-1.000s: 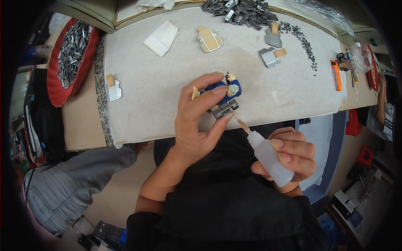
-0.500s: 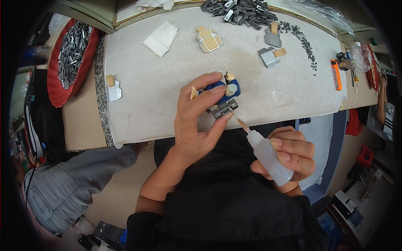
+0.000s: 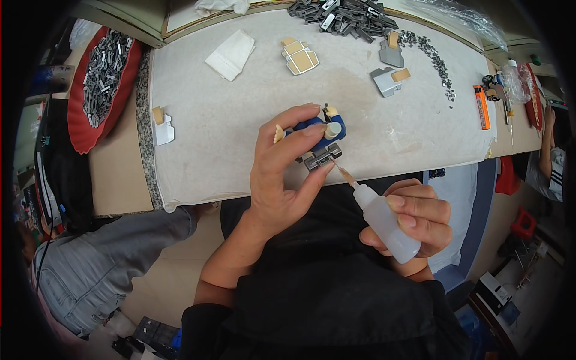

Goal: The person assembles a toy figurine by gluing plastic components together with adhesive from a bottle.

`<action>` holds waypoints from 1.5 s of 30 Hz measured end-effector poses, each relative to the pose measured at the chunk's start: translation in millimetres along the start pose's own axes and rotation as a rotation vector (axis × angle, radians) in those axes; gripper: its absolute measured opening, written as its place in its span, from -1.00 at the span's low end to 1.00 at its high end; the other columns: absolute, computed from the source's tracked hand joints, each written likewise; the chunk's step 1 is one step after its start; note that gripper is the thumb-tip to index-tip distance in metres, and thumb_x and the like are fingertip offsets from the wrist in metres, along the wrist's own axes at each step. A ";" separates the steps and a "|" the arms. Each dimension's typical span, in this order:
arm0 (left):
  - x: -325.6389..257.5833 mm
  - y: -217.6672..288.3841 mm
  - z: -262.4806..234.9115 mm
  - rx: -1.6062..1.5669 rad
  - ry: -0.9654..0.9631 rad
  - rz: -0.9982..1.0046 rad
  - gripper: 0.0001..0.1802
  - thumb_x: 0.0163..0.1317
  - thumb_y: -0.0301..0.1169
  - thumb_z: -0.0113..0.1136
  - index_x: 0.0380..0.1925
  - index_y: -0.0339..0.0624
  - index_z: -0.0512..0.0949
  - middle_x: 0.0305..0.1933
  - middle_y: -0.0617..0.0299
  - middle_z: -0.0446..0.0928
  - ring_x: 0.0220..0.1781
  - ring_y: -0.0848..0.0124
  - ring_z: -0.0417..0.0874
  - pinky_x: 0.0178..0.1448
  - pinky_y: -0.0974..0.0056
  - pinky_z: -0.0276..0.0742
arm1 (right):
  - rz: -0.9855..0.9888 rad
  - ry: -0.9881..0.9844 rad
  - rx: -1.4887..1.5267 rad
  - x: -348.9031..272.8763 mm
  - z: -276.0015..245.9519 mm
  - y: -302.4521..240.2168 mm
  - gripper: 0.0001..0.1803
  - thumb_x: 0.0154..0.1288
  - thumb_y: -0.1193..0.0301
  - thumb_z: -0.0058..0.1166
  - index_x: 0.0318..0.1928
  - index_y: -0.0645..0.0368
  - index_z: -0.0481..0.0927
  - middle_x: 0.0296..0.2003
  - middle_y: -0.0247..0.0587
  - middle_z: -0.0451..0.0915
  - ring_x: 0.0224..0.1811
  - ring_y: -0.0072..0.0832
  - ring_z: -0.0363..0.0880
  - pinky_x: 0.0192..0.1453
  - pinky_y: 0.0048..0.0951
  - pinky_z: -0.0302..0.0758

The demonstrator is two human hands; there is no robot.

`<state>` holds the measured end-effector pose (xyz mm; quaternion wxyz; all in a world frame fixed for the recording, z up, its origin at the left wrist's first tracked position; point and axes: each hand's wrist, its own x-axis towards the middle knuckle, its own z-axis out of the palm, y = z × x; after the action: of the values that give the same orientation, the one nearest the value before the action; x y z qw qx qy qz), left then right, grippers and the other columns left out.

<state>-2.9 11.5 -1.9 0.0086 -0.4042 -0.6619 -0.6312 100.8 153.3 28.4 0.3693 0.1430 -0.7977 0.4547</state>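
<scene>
My left hand [image 3: 273, 171] is closed around a small toy figure [image 3: 340, 125] with a blue body, cream hands and a pale round top. A dark grey rectangular part [image 3: 321, 158] shows at the figure's near side, beside my thumb and fingers. My right hand [image 3: 425, 211] wraps around a translucent white squeeze bottle [image 3: 386, 223], tilted up to the left. Its thin needle tip reaches the near edge of the grey part; whether it touches I cannot tell. Much of the figure is hidden behind my left fingers.
White paper covers the table [image 3: 210, 138]. A heap of dark grey parts [image 3: 345, 19] and a trail of tiny pieces [image 3: 437, 60] lie at the back. Grey shaped pieces [image 3: 387, 83] with tan tabs, a folded cloth [image 3: 230, 55], an orange box [image 3: 482, 108] and a red basin [image 3: 78, 114] surround the workspace.
The figure and the grey part have shifted very slightly. The bottle has moved a touch up and left, its needle tip still by the grey part. Both grips are unchanged.
</scene>
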 end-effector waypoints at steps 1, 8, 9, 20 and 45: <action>0.2 0.0 0.8 -0.005 -0.001 -0.002 -0.29 -0.10 -0.76 0.14 0.04 -0.05 0.10 0.10 -0.23 0.21 0.14 0.14 0.33 0.12 0.18 0.37 | 0.001 0.001 -0.007 -0.2 -0.5 0.5 -0.48 -0.08 0.30 0.31 -0.18 0.14 0.28 -0.28 -0.18 0.39 -0.45 -0.46 0.42 -0.47 -0.54 0.48; 2.0 -1.6 4.5 -0.050 -0.004 0.009 -0.29 -0.07 -0.74 0.14 0.06 -0.04 0.09 0.12 -0.20 0.20 0.14 0.16 0.32 0.11 0.19 0.35 | 0.016 0.290 0.096 -0.8 -12.6 -5.8 -0.46 -0.03 0.15 0.27 -0.21 0.14 0.25 -0.37 -0.23 0.31 -0.50 -0.55 0.32 -0.59 -0.65 0.28; 1.5 -1.2 3.8 -0.077 0.035 -0.019 -0.28 -0.07 -0.74 0.14 0.08 -0.04 0.08 0.12 -0.18 0.20 0.15 0.17 0.32 0.11 0.21 0.36 | 0.047 0.328 0.117 2.6 -18.9 -4.0 -0.51 0.02 0.21 0.24 -0.22 0.15 0.23 -0.34 -0.20 0.33 -0.46 -0.51 0.36 -0.43 -0.59 0.38; -2.4 4.3 1.3 -0.155 0.142 -0.138 -0.32 -0.06 -0.72 0.16 0.06 -0.13 0.10 0.11 -0.15 0.22 0.14 0.17 0.34 0.12 0.20 0.33 | 0.500 0.420 -0.027 13.5 -72.1 89.6 -0.51 -0.09 0.67 0.21 -0.16 0.22 0.24 -0.19 -0.11 0.47 -0.12 -0.49 0.43 -0.05 -0.50 0.39; -1.2 -2.0 11.1 -0.319 0.124 -0.077 -0.28 -0.05 -0.71 0.17 0.14 -0.25 0.08 0.15 -0.04 0.18 0.18 0.20 0.29 0.19 0.18 0.27 | 0.130 -0.560 -0.683 85.2 -59.3 59.1 -0.89 -0.11 0.57 0.09 -0.45 0.25 0.51 -0.45 -0.15 0.49 -0.38 -0.30 0.53 -0.30 -0.40 0.48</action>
<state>2.4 20.4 -6.4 -0.0389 -0.3352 -0.5664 -0.7519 36.2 244.0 71.7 0.1360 0.0801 -0.9787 0.1313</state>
